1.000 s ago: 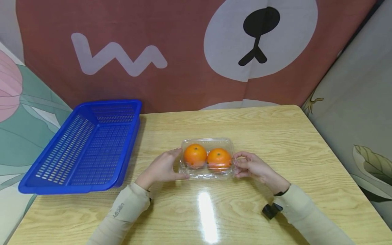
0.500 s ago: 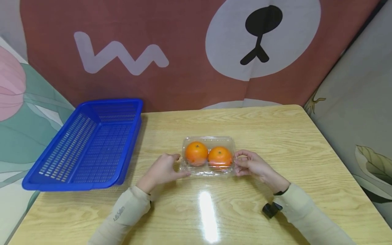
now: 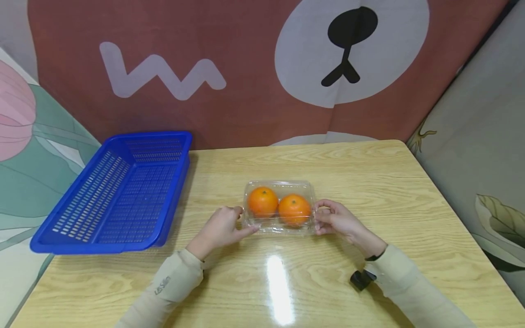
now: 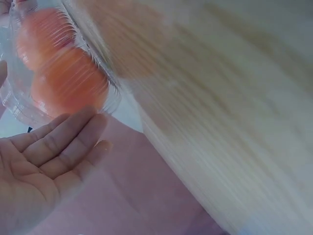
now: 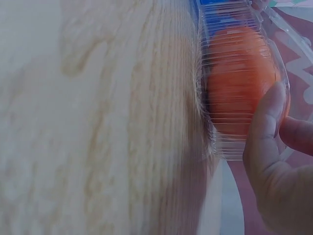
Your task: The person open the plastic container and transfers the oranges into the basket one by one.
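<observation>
A clear plastic clamshell box (image 3: 283, 183) lies near the middle of the table, with two oranges (image 3: 263, 202) side by side inside. At its left end is my left hand (image 3: 217, 230), thumb on the front left corner. The left wrist view shows this hand's fingers (image 4: 68, 142) extended against the box's ribbed side. My right hand (image 3: 340, 223) pinches the right end of the box between thumb and bent fingers. In the right wrist view its fingertip (image 5: 273, 100) lies against the ribbed wall by an orange (image 5: 239, 81).
A blue plastic basket (image 3: 164, 200) with slotted walls stands at the table's left. The wooden table (image 3: 361, 168) ends against a brown printed cloth (image 3: 246, 118) at the back. A small black device (image 3: 361, 279) is at my right wrist.
The box has shifted slightly away from me. My left thumb has slid a little further right along its front left corner. The right hand keeps its place at the right end.
</observation>
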Available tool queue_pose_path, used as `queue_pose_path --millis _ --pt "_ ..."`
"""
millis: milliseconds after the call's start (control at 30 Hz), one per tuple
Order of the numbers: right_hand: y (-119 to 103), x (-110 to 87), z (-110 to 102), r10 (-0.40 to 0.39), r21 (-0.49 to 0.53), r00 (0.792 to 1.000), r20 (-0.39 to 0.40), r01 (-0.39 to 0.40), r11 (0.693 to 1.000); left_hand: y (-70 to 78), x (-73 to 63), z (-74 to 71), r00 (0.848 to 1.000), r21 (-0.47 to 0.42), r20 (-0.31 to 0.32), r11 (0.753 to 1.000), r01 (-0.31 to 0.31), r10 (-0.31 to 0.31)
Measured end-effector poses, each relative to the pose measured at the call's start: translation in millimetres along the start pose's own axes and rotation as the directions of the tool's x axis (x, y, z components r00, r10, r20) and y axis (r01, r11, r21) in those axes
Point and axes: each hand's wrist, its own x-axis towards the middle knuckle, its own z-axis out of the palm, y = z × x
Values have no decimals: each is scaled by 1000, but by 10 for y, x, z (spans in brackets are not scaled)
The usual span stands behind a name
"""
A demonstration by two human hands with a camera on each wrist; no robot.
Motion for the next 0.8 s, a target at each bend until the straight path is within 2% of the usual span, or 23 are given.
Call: queue_pose_path --millis 167,300,433,667,800 --pt "0 1 1 -8 -41 1000 -9 8 999 11 1 19 1000 7 -5 1000 10 -10" --pt "-5 4 15 -21 -62 1000 -15 20 998 42 0 25 999 35 -32 999 25 -23" --pt "-4 19 30 -17 -68 1000 -23 16 998 73 0 40 998 77 -53 996 41 -37" --pt "2 22 32 -10 -64 999 -36 8 998 123 9 52 995 109 -50 990 86 -80" --pt "1 19 36 -14 -66 999 -39 12 998 134 21 70 994 144 -73 986 86 -76"
